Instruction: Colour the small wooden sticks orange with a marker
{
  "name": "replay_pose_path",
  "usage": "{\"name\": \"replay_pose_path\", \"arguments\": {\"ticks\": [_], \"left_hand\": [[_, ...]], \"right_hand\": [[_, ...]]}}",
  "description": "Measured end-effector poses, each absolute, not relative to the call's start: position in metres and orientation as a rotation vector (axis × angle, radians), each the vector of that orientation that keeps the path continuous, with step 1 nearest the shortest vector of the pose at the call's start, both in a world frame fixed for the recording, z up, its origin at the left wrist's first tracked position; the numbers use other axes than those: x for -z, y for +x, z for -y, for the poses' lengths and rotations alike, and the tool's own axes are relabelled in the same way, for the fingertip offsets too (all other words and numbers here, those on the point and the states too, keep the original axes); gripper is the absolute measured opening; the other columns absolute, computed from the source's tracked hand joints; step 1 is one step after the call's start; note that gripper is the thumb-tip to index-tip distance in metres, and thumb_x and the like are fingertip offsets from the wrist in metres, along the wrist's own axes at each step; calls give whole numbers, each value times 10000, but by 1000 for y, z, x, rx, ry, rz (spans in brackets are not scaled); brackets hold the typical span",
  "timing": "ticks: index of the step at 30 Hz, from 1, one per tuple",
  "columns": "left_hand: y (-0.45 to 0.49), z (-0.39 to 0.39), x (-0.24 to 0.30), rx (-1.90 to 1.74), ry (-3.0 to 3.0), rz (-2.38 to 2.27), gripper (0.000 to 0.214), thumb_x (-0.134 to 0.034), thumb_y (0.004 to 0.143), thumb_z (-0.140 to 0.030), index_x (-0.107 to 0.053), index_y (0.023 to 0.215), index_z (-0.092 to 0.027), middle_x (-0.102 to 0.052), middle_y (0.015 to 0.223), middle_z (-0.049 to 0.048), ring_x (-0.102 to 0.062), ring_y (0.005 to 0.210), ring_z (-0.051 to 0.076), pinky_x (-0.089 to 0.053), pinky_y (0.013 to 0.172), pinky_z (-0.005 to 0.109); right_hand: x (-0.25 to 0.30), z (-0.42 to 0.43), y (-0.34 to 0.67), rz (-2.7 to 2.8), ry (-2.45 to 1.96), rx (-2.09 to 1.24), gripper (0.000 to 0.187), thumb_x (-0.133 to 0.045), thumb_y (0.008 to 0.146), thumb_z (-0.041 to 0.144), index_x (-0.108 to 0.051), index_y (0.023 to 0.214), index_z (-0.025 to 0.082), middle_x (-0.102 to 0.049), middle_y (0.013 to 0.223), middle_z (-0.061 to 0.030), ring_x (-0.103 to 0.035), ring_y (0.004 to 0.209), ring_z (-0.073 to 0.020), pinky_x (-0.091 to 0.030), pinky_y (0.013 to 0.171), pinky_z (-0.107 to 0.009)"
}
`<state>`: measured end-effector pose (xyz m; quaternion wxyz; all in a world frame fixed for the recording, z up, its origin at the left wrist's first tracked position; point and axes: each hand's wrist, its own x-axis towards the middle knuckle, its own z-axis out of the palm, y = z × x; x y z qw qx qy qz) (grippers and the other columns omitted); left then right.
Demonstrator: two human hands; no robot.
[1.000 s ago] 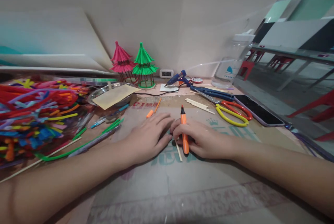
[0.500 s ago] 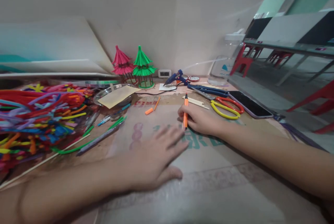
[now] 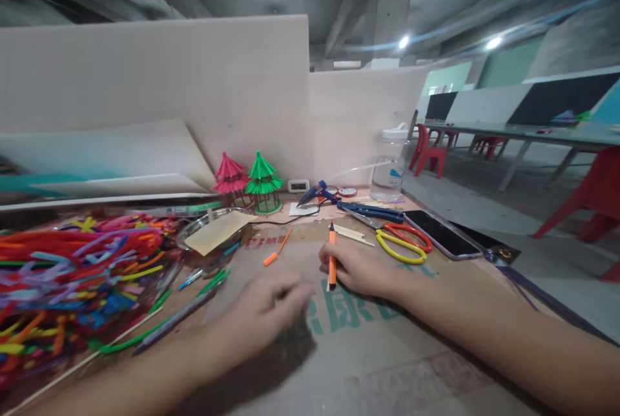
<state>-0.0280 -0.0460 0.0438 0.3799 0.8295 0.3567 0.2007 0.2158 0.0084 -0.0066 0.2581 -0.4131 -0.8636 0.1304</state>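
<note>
My right hand [image 3: 356, 269] rests on the printed cardboard sheet [image 3: 387, 345], fingers closed round an orange marker [image 3: 332, 258]. The marker stands nearly upright with its dark tip uppermost. A sliver of something pale shows by its lower end; I cannot make out what it is. My left hand [image 3: 271, 312] hovers over the cardboard, casting a shadow, slightly blurred, its thumb and forefinger apart and nothing seen between them. Ahead of it lie an orange marker cap [image 3: 270, 260] and a thin orange strip [image 3: 285, 241].
Colourful pipe cleaners [image 3: 97, 274] heap at left beside a metal tray [image 3: 186, 235]. Pink [image 3: 230, 174] and green [image 3: 261, 174] pavilion models stand behind, near a glue gun [image 3: 320, 194]. Scissors [image 3: 402, 245], a phone [image 3: 443, 235] and a water bottle [image 3: 387, 174] are at right.
The view has tilted up, showing more of the ceiling. My left hand has drawn back to the left and its spread fingers have come closer together. My right hand still holds the marker.
</note>
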Motion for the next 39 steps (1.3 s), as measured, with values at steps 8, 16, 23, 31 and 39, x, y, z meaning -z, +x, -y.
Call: {"name": "replay_pose_path", "arguments": {"ticks": [8,16,23,31,39], "left_hand": [[-25,9,-5,-530,2467,-1081,716,-794,763,-431,-484,1382,-250,-570,1407,135,-541,1291,352,-446,1091,550],[-22,9,-6,-498,2487,-1047,300,-672,878,-337,-636,1161,-246,-654,1232,80,-598,1164,285,-484,1029,468],[-23,10,-5,-518,2443,-1004,481,-676,862,-287,-537,1320,-241,-630,1310,87,-590,1185,278,-483,1024,448],[-26,8,-2,-491,2622,-921,226,-597,942,-292,-666,1156,-285,-633,1119,52,-592,1066,236,-490,880,364],[-27,8,-3,-421,2709,-812,289,-518,994,-263,-669,1236,-309,-614,1066,55,-575,998,216,-457,828,342]], "right_hand": [[18,5,202,2345,-824,-469,126,-585,883,116,-585,962,214,-680,1008,-64,-611,906,-187,-483,781,-287],[18,10,203,2330,-789,-520,136,-571,869,99,-578,941,214,-667,925,-57,-595,831,-183,-483,749,-299],[18,11,205,2265,-845,-601,134,-553,871,98,-555,916,224,-665,908,-42,-584,795,-172,-478,723,-291],[1,6,212,1673,-905,-1203,360,-497,981,572,-552,997,217,-682,800,-41,-662,740,-182,-527,699,-324],[1,2,211,1651,-1147,-1129,366,-514,989,486,-700,1024,173,-654,704,-20,-603,640,-134,-471,606,-257]]}}
